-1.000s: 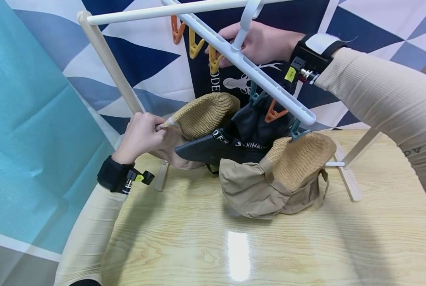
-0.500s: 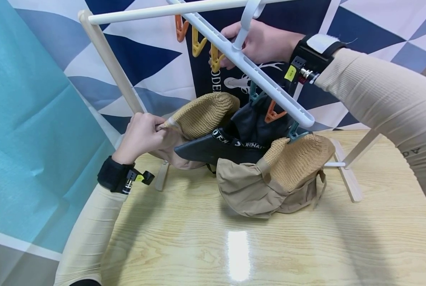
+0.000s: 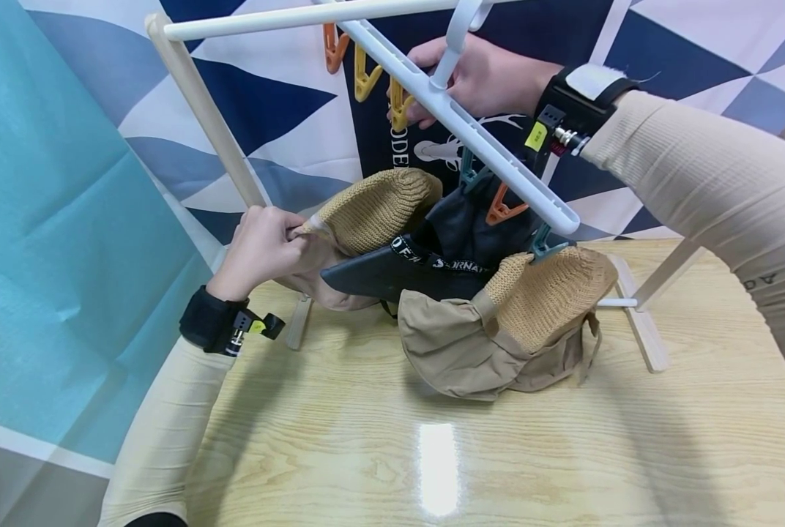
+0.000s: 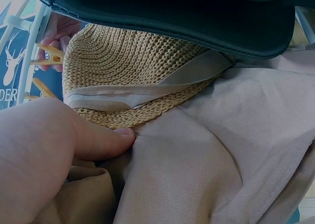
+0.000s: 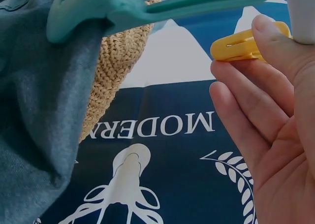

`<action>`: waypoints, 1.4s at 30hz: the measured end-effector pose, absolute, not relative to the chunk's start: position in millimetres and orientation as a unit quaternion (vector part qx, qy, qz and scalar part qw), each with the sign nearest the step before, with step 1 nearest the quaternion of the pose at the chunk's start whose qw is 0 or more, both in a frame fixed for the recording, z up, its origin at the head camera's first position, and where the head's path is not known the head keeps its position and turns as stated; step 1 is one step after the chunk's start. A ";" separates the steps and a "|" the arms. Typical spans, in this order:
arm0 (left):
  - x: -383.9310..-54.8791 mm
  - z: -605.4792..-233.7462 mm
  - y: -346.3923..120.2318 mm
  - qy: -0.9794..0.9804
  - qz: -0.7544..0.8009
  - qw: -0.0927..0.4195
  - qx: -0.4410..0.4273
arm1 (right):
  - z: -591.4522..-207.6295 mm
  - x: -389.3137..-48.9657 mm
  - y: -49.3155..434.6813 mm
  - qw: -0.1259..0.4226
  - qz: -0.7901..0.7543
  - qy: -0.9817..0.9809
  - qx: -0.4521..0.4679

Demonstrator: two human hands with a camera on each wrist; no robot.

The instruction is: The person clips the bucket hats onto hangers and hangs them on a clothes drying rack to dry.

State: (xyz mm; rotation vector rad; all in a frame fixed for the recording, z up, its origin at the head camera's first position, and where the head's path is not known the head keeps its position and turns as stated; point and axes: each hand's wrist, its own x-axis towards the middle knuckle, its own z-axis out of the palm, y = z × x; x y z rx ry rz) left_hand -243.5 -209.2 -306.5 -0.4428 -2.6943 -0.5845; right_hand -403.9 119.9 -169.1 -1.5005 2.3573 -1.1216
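My left hand [image 3: 261,249] grips the edge of a sun hat [image 3: 379,212] with a woven straw crown and a pale pinkish-beige cloth brim. In the left wrist view the thumb presses on the hat [image 4: 140,61] where cloth meets straw. Behind the light-blue hanger bar [image 3: 458,121], my right hand [image 3: 481,77] pinches a yellow clip [image 3: 400,106]. The right wrist view shows that clip [image 5: 234,46] between thumb and fingers. The held hat's straw crown is below the clip and apart from it.
A black hat [image 3: 399,271] and a khaki straw-crowned hat [image 3: 478,344] hang from teal clips [image 3: 545,245]. An orange clip [image 3: 503,208] hangs between them. Another yellow clip [image 3: 365,77] and orange clip [image 3: 335,51] hang at the far end. The rack's white rail [image 3: 287,22] crosses above the table [image 3: 340,439].
The hanger bar and its clips have shifted slightly, the yellow clips a little to the right. The khaki hat has swung slightly left. Both hands keep nearly the same places.
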 end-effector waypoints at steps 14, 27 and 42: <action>-242.4 -305.5 -208.3 -0.949 -0.211 0.172 -0.157 | -171.4 -404.4 119.8 -0.003 -0.328 0.786 -0.523; -241.4 -304.4 -208.2 -0.949 -0.208 0.174 -0.159 | -172.1 -403.8 118.0 0.027 -0.348 0.767 -0.538; -241.5 -304.8 -209.2 -0.951 -0.205 0.169 -0.157 | -171.4 -403.1 118.9 0.044 -0.356 0.754 -0.551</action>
